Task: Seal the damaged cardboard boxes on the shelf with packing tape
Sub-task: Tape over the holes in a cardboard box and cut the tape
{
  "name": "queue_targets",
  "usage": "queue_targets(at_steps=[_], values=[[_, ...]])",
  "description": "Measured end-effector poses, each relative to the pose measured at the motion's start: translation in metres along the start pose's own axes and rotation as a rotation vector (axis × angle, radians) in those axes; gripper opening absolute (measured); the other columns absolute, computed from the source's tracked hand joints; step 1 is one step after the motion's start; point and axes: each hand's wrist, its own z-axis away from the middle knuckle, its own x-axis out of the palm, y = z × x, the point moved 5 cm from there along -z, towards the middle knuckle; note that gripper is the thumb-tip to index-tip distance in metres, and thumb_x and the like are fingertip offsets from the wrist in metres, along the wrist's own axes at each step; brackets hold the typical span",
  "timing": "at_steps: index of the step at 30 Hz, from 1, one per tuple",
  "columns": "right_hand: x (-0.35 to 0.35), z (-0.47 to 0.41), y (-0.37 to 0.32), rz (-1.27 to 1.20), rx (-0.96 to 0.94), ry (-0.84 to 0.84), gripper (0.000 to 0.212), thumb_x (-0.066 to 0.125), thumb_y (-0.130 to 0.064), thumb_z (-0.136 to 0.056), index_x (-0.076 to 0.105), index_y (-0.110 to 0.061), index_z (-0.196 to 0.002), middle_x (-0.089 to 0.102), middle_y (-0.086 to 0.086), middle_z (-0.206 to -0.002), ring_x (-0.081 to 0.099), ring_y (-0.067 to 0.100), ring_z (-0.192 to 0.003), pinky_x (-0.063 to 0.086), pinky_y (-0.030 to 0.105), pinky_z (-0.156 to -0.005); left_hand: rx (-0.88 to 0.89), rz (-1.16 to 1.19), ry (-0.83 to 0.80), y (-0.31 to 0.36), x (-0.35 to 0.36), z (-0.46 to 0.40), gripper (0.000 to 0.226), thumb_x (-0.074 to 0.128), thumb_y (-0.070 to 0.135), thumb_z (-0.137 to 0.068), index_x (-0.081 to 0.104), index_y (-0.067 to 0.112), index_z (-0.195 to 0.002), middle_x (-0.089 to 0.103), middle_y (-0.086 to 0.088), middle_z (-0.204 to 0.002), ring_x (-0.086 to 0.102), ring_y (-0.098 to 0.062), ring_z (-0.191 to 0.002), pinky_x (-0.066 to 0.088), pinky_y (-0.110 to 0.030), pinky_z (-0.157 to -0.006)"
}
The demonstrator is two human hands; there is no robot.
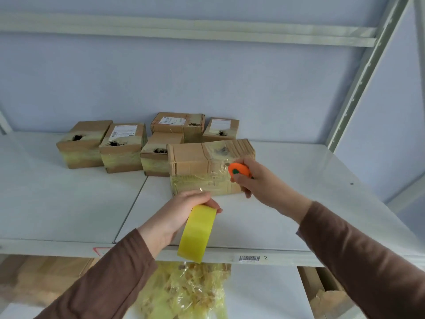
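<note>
Location: white metal shelf [69, 203], boxes grouped toward the back wall.
Box in hand: the nearest cardboard box [207, 166] stood at the front of the group; clear film lay stretched over the hole in its top and down its front face.
Left hand [184, 210]: fingers curled round the yellow tape roll [195, 236], held at the shelf edge, just before the box.
Right hand [255, 180]: gripped a small orange cutter [240, 170], pressed to the box's right front face.
Judged step: cutting the strip free of the roll.
Done: this box appeared nearly sealed.
Left: five boxes behind [122, 146] showed dark ragged holes, seemingly still unpatched.
Materials: corrugated brown card, old yellowed wrinkled tape bands round the sides, glossy film.
Below: crumpled yellow tape waste [184, 295] on the lower shelf.
</note>
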Motion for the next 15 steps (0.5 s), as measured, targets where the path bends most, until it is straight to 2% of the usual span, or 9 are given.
queue_targets(at_steps=[2,4,6,8,10,12,13,15], values=[[0.022,0.010,-0.004,-0.361,0.083,-0.050,0.037,0.063,-0.046,-0.094,0.056,-0.017,-0.117,0.062,0.008,-0.104,0.055,0.015,-0.076,0.050,0.031,-0.070,0.066,-0.119,0.009,0.008,-0.008,0.010,0.034,0.056,0.026,-0.103,0.079,0.008,-0.086,0.079,-0.009,-0.102,0.073,-0.021,-0.098,0.050,-0.034,-0.094],[0.041,0.013,-0.012,-0.358,0.041,-0.055,0.063,0.066,-0.069,-0.079,0.052,-0.022,-0.118,0.058,0.000,-0.104,0.056,0.011,-0.080,0.051,0.028,-0.073,0.104,-0.239,0.014,0.016,-0.014,0.017,0.036,0.055,0.026,-0.104,0.080,0.009,-0.086,0.080,-0.002,-0.099,0.071,-0.013,-0.096,0.047,-0.027,-0.089],[0.057,0.010,-0.023,-0.260,-0.035,-0.040,0.070,0.071,-0.075,-0.071,0.048,-0.029,-0.118,0.057,-0.005,-0.105,0.056,0.006,-0.084,0.051,0.025,-0.075,0.106,-0.335,0.019,0.021,-0.021,0.023,0.037,0.054,0.028,-0.105,0.082,0.012,-0.087,0.079,0.003,-0.095,0.070,-0.006,-0.090,0.046,-0.023,-0.084],[0.070,0.006,-0.029,-0.223,-0.086,-0.031,0.069,0.076,-0.073,-0.072,0.047,-0.030,-0.116,0.057,-0.008,-0.101,0.054,0.001,-0.081,0.049,0.022,-0.073,0.102,-0.397,0.009,0.023,-0.027,0.028,0.036,0.056,0.031,-0.105,0.082,0.015,-0.087,0.079,0.004,-0.095,0.071,-0.009,-0.093,0.049,-0.027,-0.090],[0.082,0.001,-0.034,-0.198,-0.118,-0.016,0.059,0.077,-0.062,-0.078,0.048,-0.026,-0.114,0.057,-0.008,-0.095,0.052,-0.002,-0.074,0.048,0.020,-0.067,0.104,-0.429,0.002,0.023,-0.035,0.031,0.032,0.061,0.036,-0.100,0.082,0.017,-0.086,0.080,0.004,-0.097,0.071,-0.012,-0.098,0.048,-0.034,-0.099],[0.093,-0.003,-0.039,-0.200,-0.153,0.007,0.037,0.073,-0.043,-0.092,0.051,-0.020,-0.110,0.059,-0.004,-0.089,0.055,0.004,-0.070,0.053,0.031,-0.067,0.122,-0.444,0.002,0.022,-0.043,0.034,0.032,0.060,0.039,-0.094,0.082,0.018,-0.085,0.080,0.004,-0.098,0.071,-0.015,-0.102,0.047,-0.039,-0.104],[0.100,-0.005,-0.042,-0.217,-0.178,0.016,0.027,0.070,-0.035,-0.097,0.052,-0.018,-0.107,0.060,-0.002,-0.087,0.057,0.008,-0.070,0.054,0.037,-0.067,0.126,-0.456,0.002,0.021,-0.049,0.034,0.031,0.061,0.038,-0.097,0.082,0.017,-0.086,0.079,0.003,-0.099,0.071,-0.018,-0.103,0.047,-0.042,-0.104],[0.114,-0.008,-0.048,-0.250,-0.229,0.040,0.016,0.065,-0.027,-0.101,0.055,-0.015,-0.103,0.060,-0.002,-0.083,0.057,0.011,-0.070,0.054,0.041,-0.066,0.127,-0.503,-0.008,0.021,-0.067,0.036,0.033,0.058,0.031,-0.104,0.081,0.015,-0.087,0.079,0.002,-0.098,0.071,-0.020,-0.102,0.048,-0.045,-0.104]])
